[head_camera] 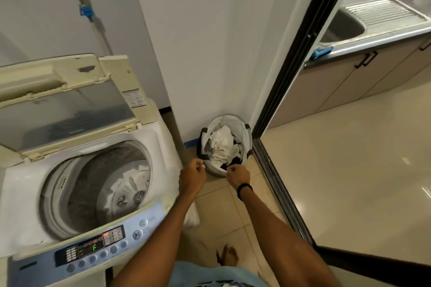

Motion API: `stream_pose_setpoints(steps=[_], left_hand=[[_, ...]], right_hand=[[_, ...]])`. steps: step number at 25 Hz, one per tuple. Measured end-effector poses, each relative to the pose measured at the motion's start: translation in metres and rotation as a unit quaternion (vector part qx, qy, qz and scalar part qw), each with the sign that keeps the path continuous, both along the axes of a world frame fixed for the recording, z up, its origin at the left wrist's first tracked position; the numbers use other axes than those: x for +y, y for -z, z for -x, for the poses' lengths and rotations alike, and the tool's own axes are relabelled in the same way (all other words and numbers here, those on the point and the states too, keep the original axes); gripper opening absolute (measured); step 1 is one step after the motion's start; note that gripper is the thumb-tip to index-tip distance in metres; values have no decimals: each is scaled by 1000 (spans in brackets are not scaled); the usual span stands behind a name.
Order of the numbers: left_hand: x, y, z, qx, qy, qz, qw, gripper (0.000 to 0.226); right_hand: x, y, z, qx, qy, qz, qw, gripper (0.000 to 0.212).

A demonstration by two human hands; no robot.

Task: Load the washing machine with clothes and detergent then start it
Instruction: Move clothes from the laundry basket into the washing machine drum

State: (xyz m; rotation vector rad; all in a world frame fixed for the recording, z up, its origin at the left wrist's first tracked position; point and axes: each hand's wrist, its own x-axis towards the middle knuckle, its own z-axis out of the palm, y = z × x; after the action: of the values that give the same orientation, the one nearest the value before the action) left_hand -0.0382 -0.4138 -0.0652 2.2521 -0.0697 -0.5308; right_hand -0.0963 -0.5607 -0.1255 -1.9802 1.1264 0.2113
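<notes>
the washing machine (77, 170) has a yellowed, scuffed plastic body; its raised lid (63, 109) holds a dusty see-through pane, and the drum (112, 184) inside looks like dull perforated metal. right of the machine, the laundry basket (222, 147) is ribbed plastic, filled with crumpled white and dark cloth. floor tiles (349, 182) beyond the basket are glossy; the far sink (373, 16) is ridged, brushed metal.

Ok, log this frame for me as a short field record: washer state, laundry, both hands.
washer: washing machine, lid raised, drum shows no clothes
panel: control panel lit, green character showing
laundry: basket on floor by wall, holding mostly white clothes
left hand: closed at basket's near rim
right hand: closed at basket's near rim, dark wristband
detergent: none seen
</notes>
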Motion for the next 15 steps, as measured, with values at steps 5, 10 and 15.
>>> stream_pose_setpoints(steps=[5,10,15], left_hand=[[-59,57,-67,146,128,-84,977,18],[-117,158,-145,219,142,-151,953,25],[-164,259,-198,277,95,-135,947,28]], right_hand=[[-68,33,-48,65,-10,-24,998,46],[-136,118,-112,165,-9,-93,982,23],[-174,224,-177,239,-86,-121,960,27]])
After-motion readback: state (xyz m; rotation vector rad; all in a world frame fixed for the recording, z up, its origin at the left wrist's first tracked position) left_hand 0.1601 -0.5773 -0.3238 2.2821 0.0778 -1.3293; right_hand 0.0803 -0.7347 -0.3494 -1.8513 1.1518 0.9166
